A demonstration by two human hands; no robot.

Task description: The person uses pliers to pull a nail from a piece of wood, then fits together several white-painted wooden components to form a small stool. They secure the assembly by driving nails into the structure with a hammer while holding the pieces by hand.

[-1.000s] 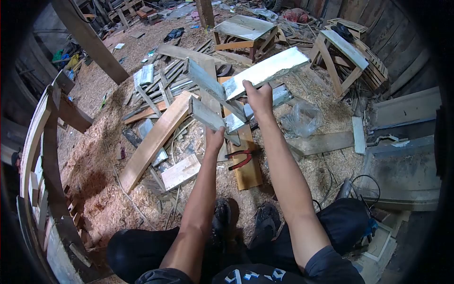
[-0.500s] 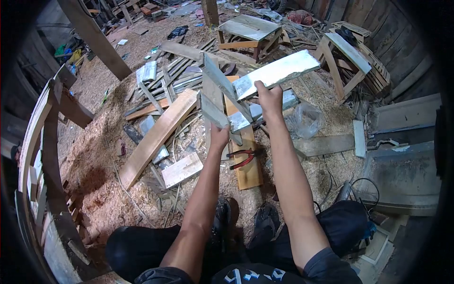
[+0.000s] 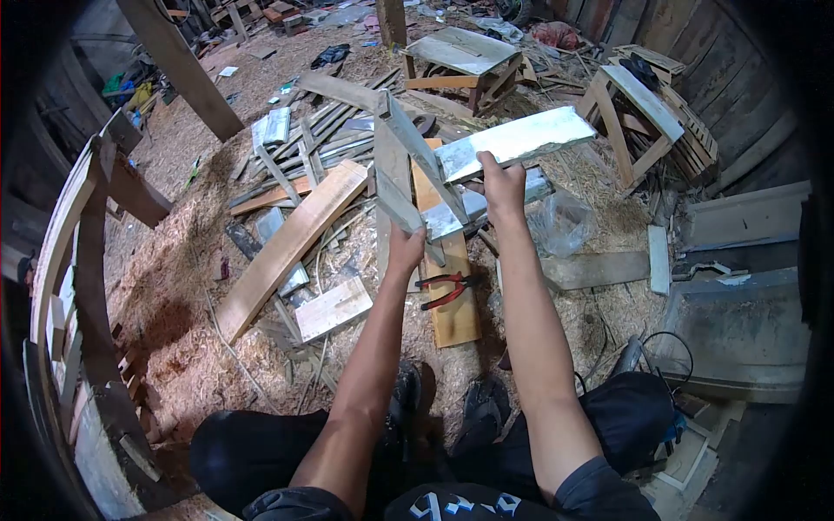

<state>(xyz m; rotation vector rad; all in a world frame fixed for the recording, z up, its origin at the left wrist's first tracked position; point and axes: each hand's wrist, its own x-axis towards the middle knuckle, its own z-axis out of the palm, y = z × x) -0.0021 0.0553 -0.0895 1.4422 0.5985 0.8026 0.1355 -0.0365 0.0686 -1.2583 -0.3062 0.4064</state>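
Note:
A wooden frame of joined boards hangs before me, with a pale upper board (image 3: 530,139) reaching right and a grey crosspiece (image 3: 421,156) slanting across its left part. My right hand (image 3: 502,182) is closed on the near edge of the pale board. Lower left, my left hand (image 3: 407,247) grips the end of a shorter grey board (image 3: 395,201) of the same frame. Its fingers are partly hidden beneath the wood. Red-handled pliers (image 3: 446,290) lie on a yellowish plank (image 3: 455,323) below the frame.
Planks (image 3: 291,252) and offcuts lie over wood shavings at the left. A small wooden table (image 3: 460,52) stands ahead, with a leaning trestle (image 3: 638,104) to its right. Nearby are a clear plastic bag (image 3: 560,221), a post (image 3: 178,69) and a curved wooden piece (image 3: 61,234).
The frame and both my hands have shifted slightly right and down in view. My grip on the boards looks the same.

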